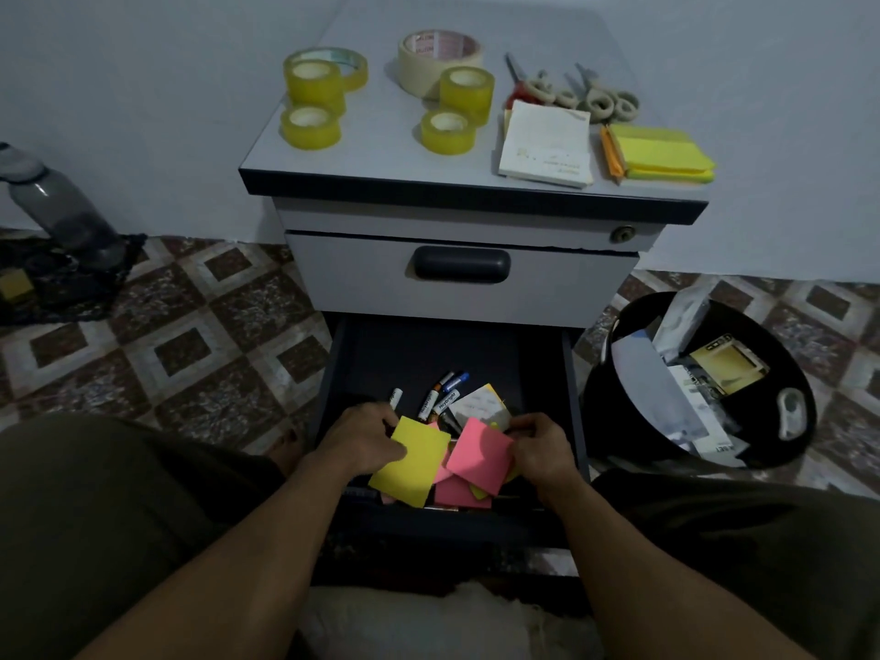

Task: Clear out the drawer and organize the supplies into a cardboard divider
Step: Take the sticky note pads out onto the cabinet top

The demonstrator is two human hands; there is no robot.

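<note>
The lower drawer [574, 402] of a grey cabinet stands pulled out. Inside it, my left hand [362, 438] holds a yellow sticky-note pad [412, 464] by its upper left edge. My right hand [538, 450] pinches a pink sticky-note pad [478, 454] at its right side. More pink pads [457, 493] lie under them near the drawer front. Several markers [440, 395] and a pale paper packet [478, 404] lie behind the pads. No cardboard divider is in view.
On the cabinet top [381, 150] sit several tape rolls [312, 95], scissors [571, 90], a white notepad [545, 145] and yellow sticky pads [659, 152]. A black bin [619, 421] with paper scraps stands right of the drawer. A dark bottle [57, 207] lies on the floor at left.
</note>
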